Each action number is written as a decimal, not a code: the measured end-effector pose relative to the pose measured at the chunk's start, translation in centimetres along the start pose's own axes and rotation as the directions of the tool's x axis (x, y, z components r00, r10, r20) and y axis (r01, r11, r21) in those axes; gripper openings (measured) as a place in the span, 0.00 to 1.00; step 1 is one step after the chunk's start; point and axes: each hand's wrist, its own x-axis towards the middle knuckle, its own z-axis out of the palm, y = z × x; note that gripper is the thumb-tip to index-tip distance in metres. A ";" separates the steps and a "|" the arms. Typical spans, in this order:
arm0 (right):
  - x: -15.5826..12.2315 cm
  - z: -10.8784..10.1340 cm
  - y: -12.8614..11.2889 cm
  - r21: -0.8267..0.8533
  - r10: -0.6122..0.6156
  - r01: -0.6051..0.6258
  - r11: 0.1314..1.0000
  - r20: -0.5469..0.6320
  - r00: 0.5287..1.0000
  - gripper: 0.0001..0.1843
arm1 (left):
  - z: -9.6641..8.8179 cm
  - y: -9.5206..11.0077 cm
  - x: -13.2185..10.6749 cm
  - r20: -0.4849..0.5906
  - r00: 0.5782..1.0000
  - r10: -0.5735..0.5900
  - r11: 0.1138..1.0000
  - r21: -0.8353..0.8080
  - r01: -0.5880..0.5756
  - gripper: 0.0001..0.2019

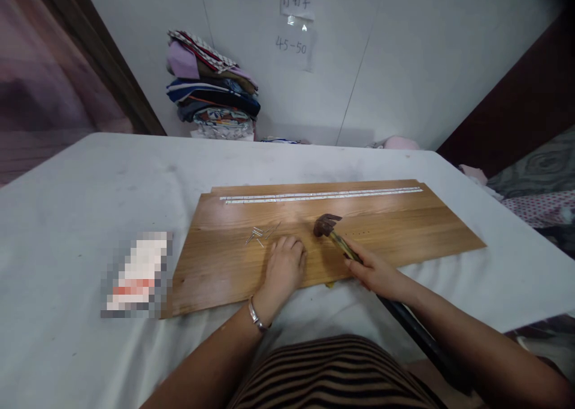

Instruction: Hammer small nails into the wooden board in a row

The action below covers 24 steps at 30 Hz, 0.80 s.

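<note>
My right hand is wrapped around the handle of a claw hammer. Its rusty head is over the middle of a wooden board. My left hand rests palm down on the board, left of the hammer head. Its fingers are curled and close together, and their tips hide whatever may be between them. Several loose nails lie just beyond and left of this hand. A short row of small dark marks shows on the wood right of the hammer head.
Two long white strips with markings run along the board's far side. Left of the board lies a blurred-out item. A white cloth covers the table. Folded clothes are stacked at the wall behind, below handwritten paper signs.
</note>
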 end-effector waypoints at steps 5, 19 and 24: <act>0.0 0.0 0.0 -0.001 0.046 -0.046 0.999 -0.021 0.999 0.38 | 0.0 0.0 0.1 -0.006 1.000 0.007 1.000 0.000 -0.007 0.07; 0.0 0.0 0.2 0.006 -0.038 0.038 0.999 -0.024 0.999 0.36 | 0.2 -0.1 0.0 -0.025 0.999 0.020 1.000 -0.004 -0.020 0.07; 0.0 -0.1 0.2 0.002 -0.004 0.004 1.000 -0.012 1.000 0.38 | 0.2 -0.1 0.0 -0.030 1.000 0.008 1.000 -0.011 -0.008 0.07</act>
